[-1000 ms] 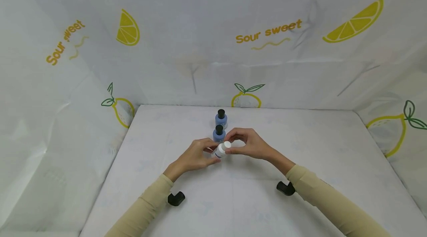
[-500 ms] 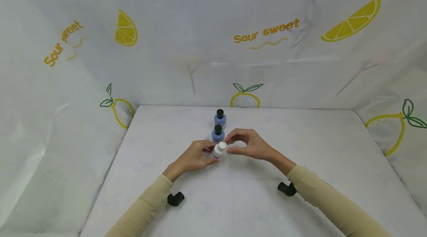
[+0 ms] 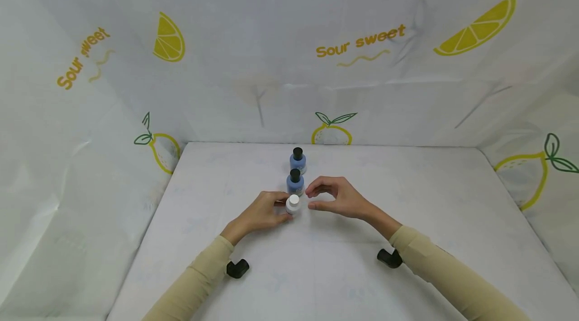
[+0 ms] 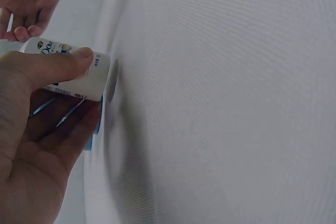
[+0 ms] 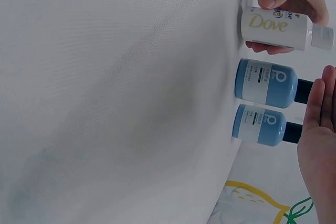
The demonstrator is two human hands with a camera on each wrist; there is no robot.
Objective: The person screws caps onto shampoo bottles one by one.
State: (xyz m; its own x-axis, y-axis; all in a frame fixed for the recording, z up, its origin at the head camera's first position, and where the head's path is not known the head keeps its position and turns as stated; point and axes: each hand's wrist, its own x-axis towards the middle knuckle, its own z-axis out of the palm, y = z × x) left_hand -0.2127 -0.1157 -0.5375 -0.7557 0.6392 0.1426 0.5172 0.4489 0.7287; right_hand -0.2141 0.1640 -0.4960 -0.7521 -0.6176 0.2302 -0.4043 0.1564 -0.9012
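In the head view my left hand [image 3: 262, 212] grips a white Dove bottle [image 3: 293, 205] between thumb and fingers. The bottle stands upright, its white cap on top and its base close to the table; the left wrist view does not settle whether the two touch. Just to its right is my right hand [image 3: 339, 197], fingers curved loosely, holding nothing and apart from the bottle. Behind the white bottle stands a blue bottle with a black cap [image 3: 295, 184]. A matching blue bottle [image 3: 297, 161] is farther back, as the right wrist view also shows in a row.
The white table [image 3: 344, 265] runs back to a white sheet [image 3: 253, 60] printed with lemons and lettering, which also hangs at both sides. A black wrist-worn piece [image 3: 237, 269] shows by the left sleeve, and another black piece [image 3: 389, 258] by the right sleeve.
The white bottle has gone from tilted to upright and shifted slightly left in my left hand. My right fingers, earlier at its cap, are now apart from it.
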